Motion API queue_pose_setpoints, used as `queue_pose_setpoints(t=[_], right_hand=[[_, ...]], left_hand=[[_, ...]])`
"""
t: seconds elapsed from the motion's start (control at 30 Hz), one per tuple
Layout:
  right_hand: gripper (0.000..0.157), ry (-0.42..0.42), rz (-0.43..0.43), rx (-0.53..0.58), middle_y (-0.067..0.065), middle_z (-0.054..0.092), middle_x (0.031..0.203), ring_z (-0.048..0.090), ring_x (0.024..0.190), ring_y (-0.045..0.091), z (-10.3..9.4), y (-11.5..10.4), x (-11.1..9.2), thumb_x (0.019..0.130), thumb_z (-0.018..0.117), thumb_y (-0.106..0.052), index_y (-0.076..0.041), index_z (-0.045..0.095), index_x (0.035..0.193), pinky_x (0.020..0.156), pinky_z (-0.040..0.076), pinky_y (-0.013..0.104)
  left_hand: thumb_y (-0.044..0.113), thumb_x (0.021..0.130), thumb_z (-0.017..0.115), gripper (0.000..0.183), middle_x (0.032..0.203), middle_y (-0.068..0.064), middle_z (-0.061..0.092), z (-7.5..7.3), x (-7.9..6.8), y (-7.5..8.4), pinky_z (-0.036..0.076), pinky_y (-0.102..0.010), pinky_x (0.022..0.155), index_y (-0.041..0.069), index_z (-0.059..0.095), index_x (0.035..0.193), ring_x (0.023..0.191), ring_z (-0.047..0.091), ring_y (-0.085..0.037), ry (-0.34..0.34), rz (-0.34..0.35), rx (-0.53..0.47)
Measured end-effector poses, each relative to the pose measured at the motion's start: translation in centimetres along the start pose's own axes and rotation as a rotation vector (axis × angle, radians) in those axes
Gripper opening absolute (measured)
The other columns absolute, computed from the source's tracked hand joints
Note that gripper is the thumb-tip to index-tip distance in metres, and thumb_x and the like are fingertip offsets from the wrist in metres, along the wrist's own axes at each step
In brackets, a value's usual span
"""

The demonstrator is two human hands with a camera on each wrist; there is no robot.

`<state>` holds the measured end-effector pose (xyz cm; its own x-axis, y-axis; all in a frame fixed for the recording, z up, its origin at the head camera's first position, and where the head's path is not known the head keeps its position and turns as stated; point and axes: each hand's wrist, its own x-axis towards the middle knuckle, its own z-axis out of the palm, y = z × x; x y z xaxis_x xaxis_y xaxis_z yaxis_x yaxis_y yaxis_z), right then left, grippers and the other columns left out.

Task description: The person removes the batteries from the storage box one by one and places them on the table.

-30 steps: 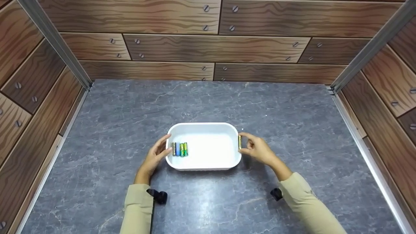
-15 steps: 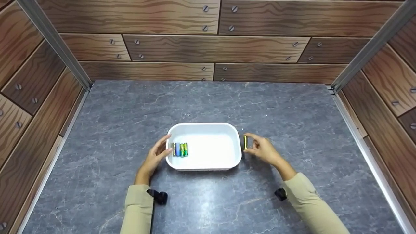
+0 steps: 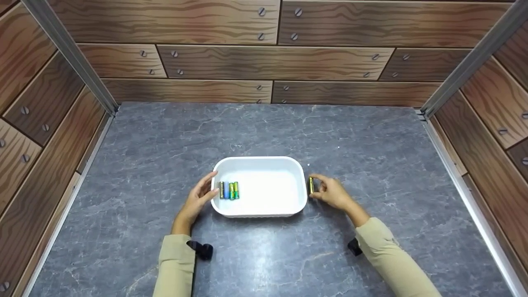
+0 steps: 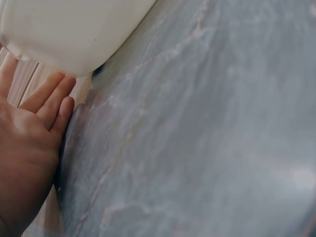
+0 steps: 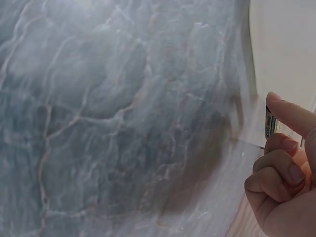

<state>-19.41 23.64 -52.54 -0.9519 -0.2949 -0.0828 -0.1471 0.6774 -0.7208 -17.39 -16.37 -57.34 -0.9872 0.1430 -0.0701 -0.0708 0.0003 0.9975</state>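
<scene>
My left hand (image 3: 197, 198) rests at the left end of a white plastic tub (image 3: 264, 162), thumb tip over the rim. Its fingers (image 4: 54, 96) lie fairly straight against the tub's outer wall in the left wrist view. My right hand (image 3: 333, 193) pinches a yellow-and-dark battery (image 3: 311, 185) by its two ends, just outside the tub's right wall. Part of the battery's printed side shows between thumb and fingers in the right wrist view. Inside the tub, at the left, a dark-and-gold battery (image 3: 221, 190), a blue battery (image 3: 226, 190) and two green-yellow batteries (image 3: 234, 190) lie side by side.
The tub stands on a grey marbled tabletop (image 3: 264, 255). Wood-patterned panels (image 3: 272, 62) with metal corner posts enclose the back and sides. Small black cameras (image 3: 202, 250) are worn at both wrists.
The right hand has carried its battery from the tub's right rim slightly outward, then a little nearer the body. The left hand and the batteries in the tub have stayed in place.
</scene>
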Motion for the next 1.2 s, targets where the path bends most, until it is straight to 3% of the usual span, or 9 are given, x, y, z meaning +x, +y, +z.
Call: queue_pose_setpoints(t=[0.2, 0.57, 0.7, 1.0, 1.2], right_hand=[[0.057, -0.009, 0.018, -0.007, -0.003, 0.048, 0.059, 0.041, 0.052, 0.004, 0.4, 0.6, 0.4, 0.077, 0.075, -0.001, 0.007, 0.054, 0.129, 0.048, 0.033, 0.017], [0.058, -0.004, 0.046, -0.003, -0.005, 0.043, 0.058, 0.04, 0.052, 0.006, 0.9, 1.1, 0.6, 0.075, 0.074, 0.0, 0.007, 0.054, 0.128, 0.048, 0.032, 0.017], [0.062, -0.013, 0.059, -0.001, -0.005, 0.044, 0.059, 0.04, 0.052, 0.006, 1.0, 1.1, 0.6, 0.074, 0.075, -0.001, 0.007, 0.051, 0.131, 0.048, 0.033, 0.018], [0.066, -0.029, 0.102, -0.005, -0.006, 0.043, 0.06, 0.04, 0.05, 0.006, 0.5, 0.6, 0.4, 0.076, 0.077, -0.006, 0.0, 0.05, 0.136, 0.05, 0.035, 0.019], [0.06, -0.009, 0.072, 0.009, -0.006, 0.043, 0.06, 0.039, 0.053, 0.005, 0.1, 0.0, 0.2, 0.079, 0.075, -0.005, 0.002, 0.052, 0.134, 0.052, 0.034, 0.018]], left_hand=[[0.001, 0.092, 0.058, 0.057, 0.149, -0.023, 0.043, 0.0, 0.0, 0.1, 0.04, -0.013, 0.098, 0.003, 0.039, 0.146, 0.139, 0.041, -0.038, -0.004, 0.017, -0.025], [0.002, 0.092, 0.058, 0.057, 0.15, -0.023, 0.042, 0.0, 0.1, 0.0, 0.04, -0.013, 0.098, 0.003, 0.039, 0.146, 0.139, 0.041, -0.037, -0.013, 0.021, -0.035], [0.002, 0.093, 0.057, 0.056, 0.149, -0.023, 0.042, -0.1, 0.0, 0.0, 0.04, -0.017, 0.101, 0.003, 0.039, 0.146, 0.139, 0.041, -0.037, -0.01, 0.019, -0.03], [0.001, 0.093, 0.057, 0.057, 0.151, -0.022, 0.041, -0.1, 0.0, -0.2, 0.031, -0.042, 0.115, 0.004, 0.038, 0.147, 0.142, 0.037, -0.036, -0.016, 0.012, -0.036], [0.003, 0.093, 0.058, 0.057, 0.15, -0.021, 0.042, -0.1, -0.1, -0.1, 0.034, -0.038, 0.113, 0.005, 0.039, 0.146, 0.142, 0.039, -0.036, -0.003, 0.009, -0.019]])
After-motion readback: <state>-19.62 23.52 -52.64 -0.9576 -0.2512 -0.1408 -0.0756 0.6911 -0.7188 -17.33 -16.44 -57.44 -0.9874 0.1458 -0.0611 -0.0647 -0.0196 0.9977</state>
